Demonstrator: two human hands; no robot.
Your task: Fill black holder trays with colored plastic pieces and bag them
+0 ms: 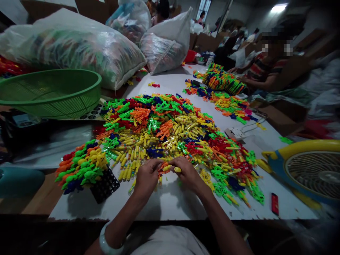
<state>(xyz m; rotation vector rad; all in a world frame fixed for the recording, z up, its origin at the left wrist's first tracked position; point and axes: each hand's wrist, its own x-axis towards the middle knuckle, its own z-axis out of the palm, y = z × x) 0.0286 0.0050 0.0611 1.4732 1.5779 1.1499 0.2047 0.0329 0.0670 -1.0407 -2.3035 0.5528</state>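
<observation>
My left hand [147,176] and my right hand [186,171] are close together over the near side of a big heap [156,122] of small plastic toys. Both are closed, fingertips pinched. Between them is an orange plastic piece [165,167], pinched at its left by my left fingers. A short yellow tube [177,170] sticks out from under my right fingers. The heap mixes green, orange, red, blue and yellow figures with many yellow tubes. To the left of my hands, a black perforated rack [105,185] lies tilted, with rows of coloured figures [84,164] standing out of it.
A green basket [50,94] stands at the left, before full plastic sacks [77,49]. On the right are a yellow-blue fan [305,170], a red object [275,204] and a power strip [234,133]. Another person [268,71] sits at the far right beside more toys [223,81].
</observation>
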